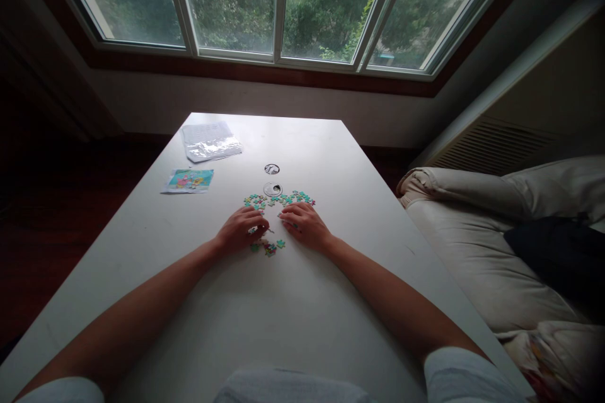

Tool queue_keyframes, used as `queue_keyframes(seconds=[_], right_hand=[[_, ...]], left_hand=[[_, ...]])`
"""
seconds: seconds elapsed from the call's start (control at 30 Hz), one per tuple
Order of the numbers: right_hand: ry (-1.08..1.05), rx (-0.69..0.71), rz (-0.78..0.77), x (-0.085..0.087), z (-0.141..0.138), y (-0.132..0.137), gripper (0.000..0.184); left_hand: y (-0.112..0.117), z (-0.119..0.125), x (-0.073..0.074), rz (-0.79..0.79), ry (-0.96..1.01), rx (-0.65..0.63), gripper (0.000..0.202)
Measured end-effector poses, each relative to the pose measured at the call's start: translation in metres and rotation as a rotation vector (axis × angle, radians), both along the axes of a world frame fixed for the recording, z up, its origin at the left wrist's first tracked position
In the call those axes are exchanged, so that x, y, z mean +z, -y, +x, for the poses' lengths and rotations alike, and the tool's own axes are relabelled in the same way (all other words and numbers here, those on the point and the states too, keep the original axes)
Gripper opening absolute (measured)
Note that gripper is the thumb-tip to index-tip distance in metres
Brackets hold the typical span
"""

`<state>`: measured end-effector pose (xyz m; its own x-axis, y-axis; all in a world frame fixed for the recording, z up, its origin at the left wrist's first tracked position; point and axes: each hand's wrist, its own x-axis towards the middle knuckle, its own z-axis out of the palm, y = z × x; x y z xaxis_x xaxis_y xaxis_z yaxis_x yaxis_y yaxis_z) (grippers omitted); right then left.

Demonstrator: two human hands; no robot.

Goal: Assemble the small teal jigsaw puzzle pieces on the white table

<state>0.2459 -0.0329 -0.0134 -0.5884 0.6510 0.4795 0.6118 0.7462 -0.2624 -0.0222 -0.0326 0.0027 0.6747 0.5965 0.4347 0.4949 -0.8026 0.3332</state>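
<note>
Small teal jigsaw pieces (278, 200) lie scattered in the middle of a white table (246, 315). My left hand (242, 228) rests on the table with its fingers curled over a few pieces; what they grip is hidden. My right hand (304, 223) lies palm down beside it, fingers bent and fingertips touching pieces. A few more pieces (269, 247) sit between the two hands, nearer to me.
A colourful picture card (188, 180) and a clear plastic bag (209, 140) lie at the table's far left. Two round cable holes (272, 179) sit beyond the pieces. A cream sofa (496, 252) with a dark cushion (558, 258) stands to the right. Windows (283, 6) span the far wall.
</note>
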Motion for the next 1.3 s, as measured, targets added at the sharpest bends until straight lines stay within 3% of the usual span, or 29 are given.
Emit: queue_keyframes(seconds=[0.2,0.3,0.73,0.93,1.1,1.3], right_hand=[[-0.015,0.014,-0.002,0.002,0.001,0.0,0.019],[-0.026,0.039,-0.003,0.004,0.0,0.001,0.017],[0.099,0.292,-0.045,0.022,-0.01,0.018,0.02],[0.102,0.404,-0.017,0.029,-0.022,0.03,0.015],[0.162,0.346,-0.057,0.027,-0.019,0.027,0.014],[0.196,0.242,0.025,0.018,-0.015,0.019,0.015]], left_hand=[[-0.004,-0.003,-0.003,0.066,-0.014,0.245,0.012],[-0.006,-0.004,-0.004,0.071,-0.06,0.294,0.011],[-0.005,-0.003,-0.005,-0.011,-0.085,0.118,0.015],[-0.006,-0.004,-0.007,-0.024,-0.047,0.12,0.015],[-0.007,-0.005,-0.008,-0.035,-0.042,0.119,0.015],[-0.007,-0.004,-0.008,-0.032,-0.036,0.12,0.015]])
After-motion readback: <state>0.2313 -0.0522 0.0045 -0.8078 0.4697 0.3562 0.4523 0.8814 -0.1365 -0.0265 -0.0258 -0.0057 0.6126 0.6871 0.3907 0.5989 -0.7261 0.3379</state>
